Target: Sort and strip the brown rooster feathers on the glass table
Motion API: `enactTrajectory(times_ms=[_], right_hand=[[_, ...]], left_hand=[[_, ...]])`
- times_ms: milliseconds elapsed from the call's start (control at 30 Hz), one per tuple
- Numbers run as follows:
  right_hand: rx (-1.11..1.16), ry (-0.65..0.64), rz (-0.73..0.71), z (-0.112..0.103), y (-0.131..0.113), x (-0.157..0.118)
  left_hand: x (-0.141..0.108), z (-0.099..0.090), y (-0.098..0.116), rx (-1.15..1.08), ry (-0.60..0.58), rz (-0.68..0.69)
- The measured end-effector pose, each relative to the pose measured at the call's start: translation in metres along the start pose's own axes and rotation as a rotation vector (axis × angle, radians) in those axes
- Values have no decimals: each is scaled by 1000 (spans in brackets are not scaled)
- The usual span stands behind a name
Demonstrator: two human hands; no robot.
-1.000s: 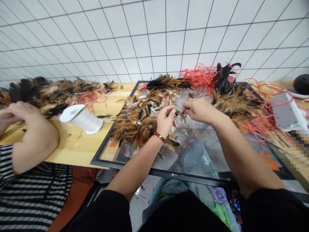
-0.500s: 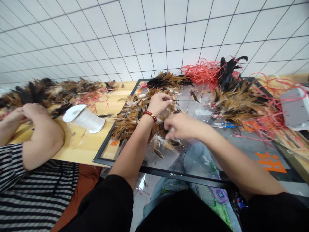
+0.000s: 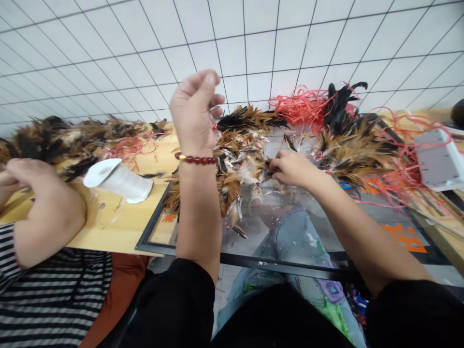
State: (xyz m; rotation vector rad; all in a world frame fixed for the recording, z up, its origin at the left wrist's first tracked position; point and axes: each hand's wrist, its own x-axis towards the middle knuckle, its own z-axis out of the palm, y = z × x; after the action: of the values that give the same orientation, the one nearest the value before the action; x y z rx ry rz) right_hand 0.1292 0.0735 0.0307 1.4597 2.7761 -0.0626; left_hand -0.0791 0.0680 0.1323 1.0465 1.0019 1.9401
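My left hand (image 3: 195, 108), with a dark red bead bracelet (image 3: 197, 159) at the wrist, is raised in front of the tiled wall. Its fingers are curled closed; anything inside them is hidden. Below and right of it, a loose pile of brown, black and white feathers (image 3: 239, 162) covers the glass tabletop. My right hand (image 3: 293, 169) is low at the right edge of this pile, its fingers closed on feathers there. A black and brown feather bundle (image 3: 250, 118) tied with red string lies behind the pile.
Red plastic string (image 3: 302, 108) is heaped by the wall. More feather bundles (image 3: 357, 150) and a white box (image 3: 440, 159) are at the right. To the left lie a white roll (image 3: 123, 181) and another person's arm (image 3: 54, 208). A black frame (image 3: 275, 268) edges the glass.
My left hand has risen from the feather pile, up and to the left. My right hand has shifted slightly up and right. The view has turned slightly.
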Motion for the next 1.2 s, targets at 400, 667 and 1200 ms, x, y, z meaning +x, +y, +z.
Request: enactTrajectory(times_ms=[400, 667, 1200], right_hand=[[133, 128, -599, 43, -99, -17], [-113, 149, -233, 32, -3, -1], [19, 49, -362, 26, -88, 11]], left_hand=[[-10, -32, 55, -148, 28, 130], [-18, -16, 47, -260, -59, 150], [-33, 10, 40, -167, -120, 138]])
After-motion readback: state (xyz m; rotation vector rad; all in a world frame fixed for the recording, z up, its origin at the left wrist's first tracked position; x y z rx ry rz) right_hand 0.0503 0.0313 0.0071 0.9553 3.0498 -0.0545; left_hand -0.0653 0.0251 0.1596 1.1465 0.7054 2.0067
